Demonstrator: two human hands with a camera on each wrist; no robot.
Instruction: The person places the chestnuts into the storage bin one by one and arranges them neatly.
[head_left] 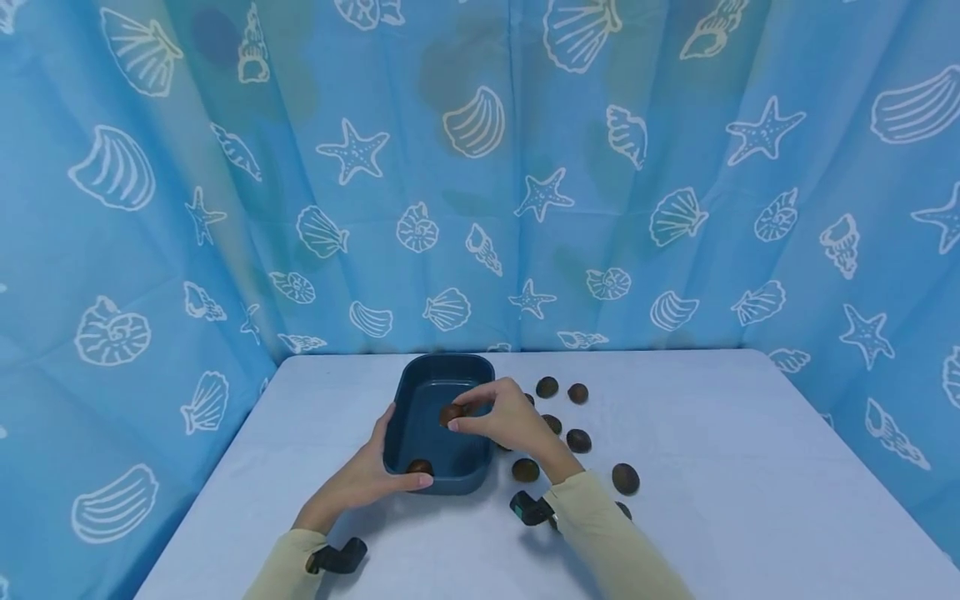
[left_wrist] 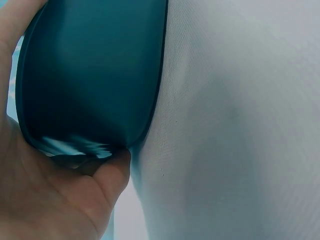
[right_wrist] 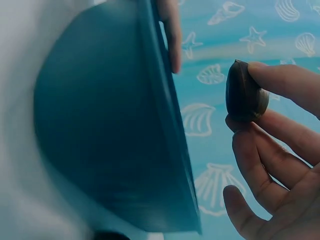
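A deep blue rectangular tray [head_left: 438, 486] stands on the table. My left hand [head_left: 358, 481] grips its near left corner, thumb along the front rim and fingers against the left side. In the right wrist view, my right hand [right_wrist: 280, 145] pinches a dark brown chestnut [right_wrist: 244, 92] with a pointed tip between thumb and fingertips. The head view has this right hand [head_left: 510, 417] over the tray, the chestnut above its inside. Another chestnut [head_left: 420, 467] lies in the tray's near left corner, close to my left thumb.
Several more chestnuts lie loose on the white table [head_left: 720, 467] right of the tray, among them one by the back [head_left: 547, 387] and one farther right [head_left: 626, 478]. Some are partly hidden by my right arm. A blue curtain [head_left: 480, 208] with shell prints hangs behind the table.
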